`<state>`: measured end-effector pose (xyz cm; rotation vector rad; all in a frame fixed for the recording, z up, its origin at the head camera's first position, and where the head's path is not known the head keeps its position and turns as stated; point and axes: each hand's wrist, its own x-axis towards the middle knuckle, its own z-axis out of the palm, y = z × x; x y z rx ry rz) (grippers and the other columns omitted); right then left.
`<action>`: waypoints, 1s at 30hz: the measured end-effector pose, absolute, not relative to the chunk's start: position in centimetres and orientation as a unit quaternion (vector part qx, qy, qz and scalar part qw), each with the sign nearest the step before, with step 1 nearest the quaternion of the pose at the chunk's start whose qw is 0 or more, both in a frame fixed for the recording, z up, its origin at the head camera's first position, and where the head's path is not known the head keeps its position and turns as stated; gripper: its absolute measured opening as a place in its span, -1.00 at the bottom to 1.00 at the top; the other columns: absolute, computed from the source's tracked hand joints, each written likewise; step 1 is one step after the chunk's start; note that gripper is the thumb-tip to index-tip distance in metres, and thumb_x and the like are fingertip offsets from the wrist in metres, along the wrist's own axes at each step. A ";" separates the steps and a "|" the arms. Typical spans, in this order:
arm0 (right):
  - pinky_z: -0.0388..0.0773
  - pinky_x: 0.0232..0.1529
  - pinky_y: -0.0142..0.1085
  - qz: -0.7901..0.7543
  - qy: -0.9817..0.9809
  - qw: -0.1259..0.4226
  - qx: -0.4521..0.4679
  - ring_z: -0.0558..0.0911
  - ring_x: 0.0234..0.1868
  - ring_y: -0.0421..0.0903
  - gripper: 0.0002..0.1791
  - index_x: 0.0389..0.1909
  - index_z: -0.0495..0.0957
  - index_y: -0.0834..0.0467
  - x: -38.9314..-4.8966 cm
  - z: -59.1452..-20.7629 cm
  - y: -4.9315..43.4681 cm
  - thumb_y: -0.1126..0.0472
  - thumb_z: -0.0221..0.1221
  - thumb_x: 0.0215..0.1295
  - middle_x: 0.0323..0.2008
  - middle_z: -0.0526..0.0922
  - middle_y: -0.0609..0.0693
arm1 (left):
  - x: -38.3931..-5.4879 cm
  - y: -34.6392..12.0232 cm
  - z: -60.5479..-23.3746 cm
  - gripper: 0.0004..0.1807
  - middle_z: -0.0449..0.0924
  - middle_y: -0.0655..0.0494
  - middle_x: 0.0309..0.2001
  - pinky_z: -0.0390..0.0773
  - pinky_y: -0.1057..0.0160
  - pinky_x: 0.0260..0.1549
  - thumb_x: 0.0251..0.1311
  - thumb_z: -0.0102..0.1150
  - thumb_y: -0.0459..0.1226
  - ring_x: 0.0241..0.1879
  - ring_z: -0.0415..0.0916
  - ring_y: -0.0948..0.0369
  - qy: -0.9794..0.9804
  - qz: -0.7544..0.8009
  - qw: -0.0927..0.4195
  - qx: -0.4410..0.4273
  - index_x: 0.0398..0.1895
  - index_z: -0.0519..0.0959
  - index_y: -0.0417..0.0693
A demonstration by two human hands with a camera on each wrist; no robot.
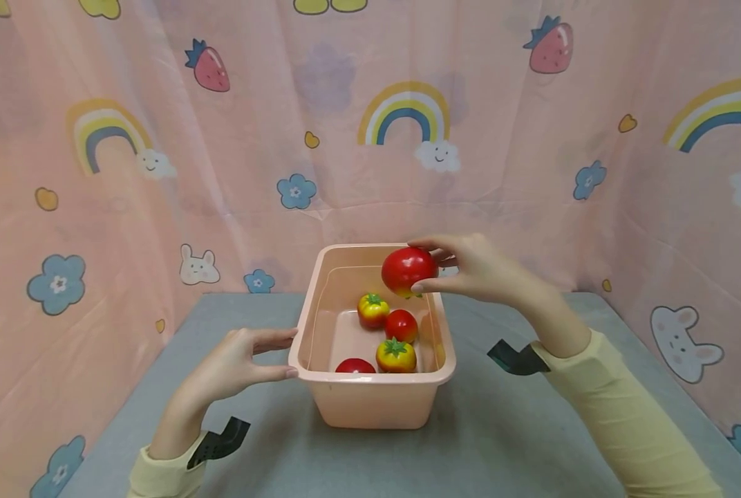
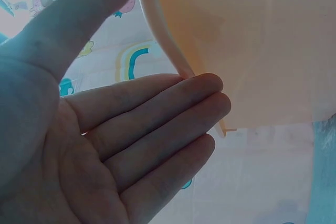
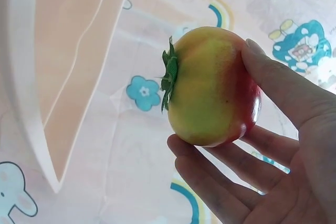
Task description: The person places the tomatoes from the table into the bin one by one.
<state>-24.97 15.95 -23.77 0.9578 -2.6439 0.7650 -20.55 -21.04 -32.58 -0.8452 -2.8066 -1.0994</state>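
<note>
My right hand (image 1: 464,266) pinches a large red tomato (image 1: 406,272) between thumb and fingers, over the right rim of a peach-coloured plastic bin (image 1: 377,404). The right wrist view shows this tomato (image 3: 210,87) with a yellow-green lower half and a green leafy calyx turned toward the bin. My left hand (image 1: 236,366) touches the bin's left rim with its thumb and fairly straight fingers. Inside the bin lie a red-and-yellow tomato (image 1: 373,311), a small red one (image 1: 401,325), a yellow one with a green calyx (image 1: 397,356) and a red one (image 1: 354,366) partly hidden by the front wall.
The bin stands on a grey table (image 1: 246,318). Behind and beside the table hangs a pink curtain (image 1: 252,138) printed with rainbows, strawberries and flowers. A black strap (image 1: 221,439) shows at the left wrist, and another black strap (image 1: 518,357) at the right.
</note>
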 end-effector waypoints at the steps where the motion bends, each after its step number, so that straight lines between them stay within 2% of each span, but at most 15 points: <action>1: 0.65 -0.11 -0.15 0.262 -0.900 0.112 0.329 0.66 -0.03 -0.03 -0.30 0.17 0.48 0.08 -25.1 -23.7 15.8 -0.01 0.44 -0.05 0.04 0.63 0.01 | -20.5 -21.0 -32.6 -0.26 0.60 0.15 0.08 0.50 0.07 0.11 -0.06 0.37 0.12 0.08 0.56 0.25 -0.896 -0.351 0.006 -0.271 0.18 0.52 -0.05; 13: 0.64 -0.09 -0.13 0.276 -0.893 0.086 0.346 0.65 -0.02 -0.01 -0.30 0.16 0.48 0.11 -26.6 -23.7 13.6 -0.02 0.44 -0.03 0.05 0.62 0.04 | -20.7 -20.9 -32.7 -0.28 0.59 0.05 0.09 0.51 0.05 0.09 -0.01 0.35 0.09 0.09 0.56 0.17 -0.896 -0.345 0.009 -0.280 0.20 0.50 -0.09; 21: 0.62 -0.04 -0.13 0.293 -0.884 0.064 0.357 0.64 0.01 0.02 -0.34 0.18 0.47 0.13 -27.5 -24.1 12.2 0.04 0.41 0.03 0.10 0.59 0.07 | -20.5 -20.9 -32.5 -0.27 0.59 0.12 0.10 0.51 0.11 0.10 -0.05 0.38 0.09 0.08 0.56 0.24 -0.898 -0.349 0.004 -0.268 0.19 0.51 -0.05; 30: 0.61 -0.04 -0.14 0.290 -0.888 0.067 0.350 0.65 0.01 0.02 -0.38 0.16 0.48 0.14 -27.5 -24.8 12.3 0.03 0.38 0.07 0.13 0.58 0.09 | -20.5 -21.1 -32.5 -0.26 0.59 0.11 0.09 0.51 0.07 0.10 -0.06 0.37 0.11 0.08 0.56 0.22 -0.899 -0.350 0.004 -0.263 0.18 0.52 -0.05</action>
